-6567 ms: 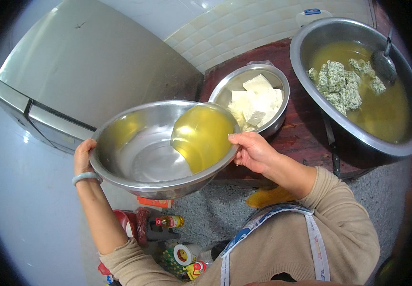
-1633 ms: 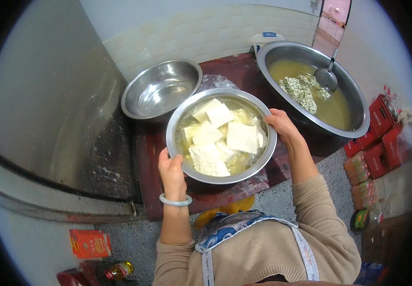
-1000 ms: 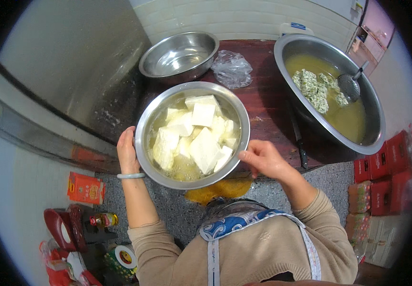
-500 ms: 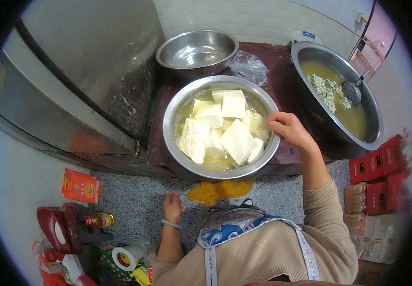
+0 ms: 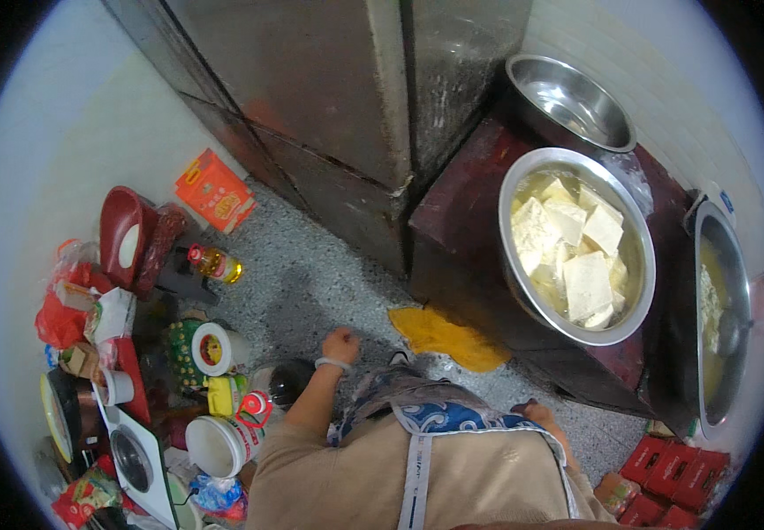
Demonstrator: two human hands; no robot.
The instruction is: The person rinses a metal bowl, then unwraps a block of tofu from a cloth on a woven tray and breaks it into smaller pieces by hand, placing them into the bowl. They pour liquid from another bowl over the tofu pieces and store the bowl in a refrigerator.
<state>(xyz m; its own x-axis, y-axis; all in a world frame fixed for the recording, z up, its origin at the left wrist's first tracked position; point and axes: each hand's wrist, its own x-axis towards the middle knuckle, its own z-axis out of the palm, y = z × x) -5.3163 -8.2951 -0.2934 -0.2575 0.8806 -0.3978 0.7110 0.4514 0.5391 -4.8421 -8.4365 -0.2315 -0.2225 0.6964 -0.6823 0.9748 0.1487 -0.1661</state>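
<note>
My left hand [image 5: 340, 345] hangs low over the speckled floor, a band around its wrist. Its fingers are curled, with nothing visible in them. My right hand [image 5: 537, 413] is down beside my apron [image 5: 453, 418], away from the basins; most of its fingers are hidden. Up to the right, a steel basin [image 5: 506, 212] stands on a dark red tabletop [image 5: 461, 190]. Several white tofu blocks [image 5: 587, 284] lie in yellowish liquid inside it. Neither hand touches this basin.
Behind stands another steel basin [image 5: 607, 128]; a large basin [image 5: 735, 238] with curds is at far right. A yellow cloth [image 5: 448, 338] lies on the floor. An oil bottle [image 5: 216, 264], a white bucket [image 5: 212, 448] and an orange bag [image 5: 214, 190] are left. Red boxes [image 5: 673, 473] sit lower right.
My right hand has left the tofu basin's rim and dropped to my side. The view has turned left, so the basins appear farther right and more clutter shows at left.
</note>
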